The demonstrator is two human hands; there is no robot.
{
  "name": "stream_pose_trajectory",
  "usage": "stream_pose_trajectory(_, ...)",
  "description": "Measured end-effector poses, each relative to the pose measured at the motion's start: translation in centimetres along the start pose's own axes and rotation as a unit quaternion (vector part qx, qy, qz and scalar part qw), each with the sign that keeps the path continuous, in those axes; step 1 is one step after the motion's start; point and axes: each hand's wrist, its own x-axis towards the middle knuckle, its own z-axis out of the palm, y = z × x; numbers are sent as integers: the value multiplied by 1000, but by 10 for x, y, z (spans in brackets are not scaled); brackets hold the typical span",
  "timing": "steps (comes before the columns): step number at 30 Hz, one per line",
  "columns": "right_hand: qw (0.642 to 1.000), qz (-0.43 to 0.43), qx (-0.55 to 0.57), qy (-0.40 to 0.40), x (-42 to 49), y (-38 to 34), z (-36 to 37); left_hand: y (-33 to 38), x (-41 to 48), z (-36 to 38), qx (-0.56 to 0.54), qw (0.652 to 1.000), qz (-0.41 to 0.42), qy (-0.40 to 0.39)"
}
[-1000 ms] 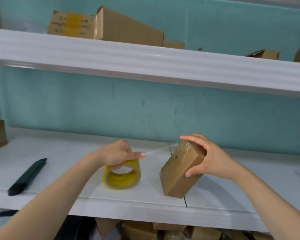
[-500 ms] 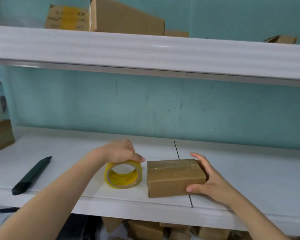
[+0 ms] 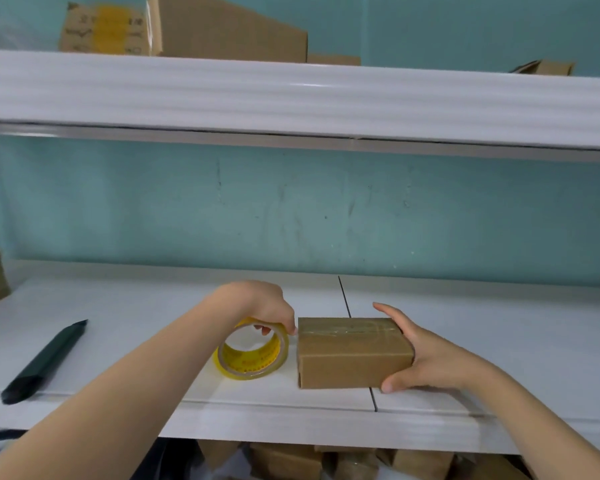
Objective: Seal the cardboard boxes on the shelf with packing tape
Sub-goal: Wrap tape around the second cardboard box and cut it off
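item: sealing of box, strip being finished at the box's left end (judged).

- fingers [image 3: 271,308] of left hand [image 3: 253,303]: curled over the top of the tape roll [image 3: 253,356], one tip showing through the core; they grip the roll.
- fingers [image 3: 387,309] of right hand [image 3: 430,355]: spread round the right end of the cardboard box [image 3: 352,362], thumb at the near lower corner; they hold the box.
- tape roll: yellow, standing on edge, just beside the box's left end.
- cardboard box: lying flat on the lower shelf [image 3: 136,306], near its front edge.
- clear strip [image 3: 347,329]: runs along the top seam. cannot tell whether it is joined to the roll.
- next move (judged): sever the tape at the left edge and press the end down. the dark cutter [image 3: 44,362] lies well apart to the left, so one hand would have to let go.

counts:
- tape rolls: 1
- boxes in hand: 1
- cutters: 1
- boxes on upper shelf [image 3: 291,95]: at least 4, part hidden
- boxes at far left edge: 1
- boxes under the shelf: several, number not clear
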Motion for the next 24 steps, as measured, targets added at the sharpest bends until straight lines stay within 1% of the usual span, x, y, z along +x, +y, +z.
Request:
stream_pose_trajectory(1,996,14,-84,-4,2,-7,-5,0,0,1,2,1000,-1,1)
stream_pose_trajectory(2,986,19,-168,15,5,-14,-9,-1,1,1,4,1000,-4,0)
stream_pose_trajectory(4,959,-25,-274,63,11,-37,-14,-1,0,1,9,1000,-13,-4)
stream_pose_trajectory(5,947,-48,-312,66,13,-49,-15,-1,0,-1,12,1000,-16,-10)
stream_pose_trajectory(7,919,-47,-389,28,15,-64,-18,-1,0,-3,15,1000,-14,-21)
stream_pose_trajectory(9,904,-6,-426,-32,12,-68,-25,-1,1,-3,8,1000,-8,-22)
stream_pose_trajectory(11,900,38,-427,-85,8,-66,-28,0,1,-3,-3,1000,-1,-17)
stream_pose_trajectory(13,882,91,-444,-128,5,-67,-23,3,1,-4,-15,1000,9,-21)
stream_pose_trajectory(15,861,128,-473,-134,8,-67,-9,6,1,-5,-13,999,16,-31)
stream_pose_trajectory(16,857,129,-484,-122,11,-70,-1,7,1,-6,-11,999,18,-34)
stream_pose_trajectory(17,860,114,-486,-104,15,-72,7,7,1,-6,-12,999,19,-35)
stream_pose_trajectory(18,872,88,-473,-88,19,-75,15,6,1,-7,-14,999,19,-34)
stream_pose_trajectory(20,902,44,-420,-88,25,-80,26,4,1,-7,-25,999,18,-28)
stream_pose_trajectory(22,921,37,-375,-99,29,-83,30,1,2,-6,-43,999,18,-16)
stream_pose_trajectory(24,931,32,-356,-79,31,-80,31,-1,1,-4,-51,998,26,9)
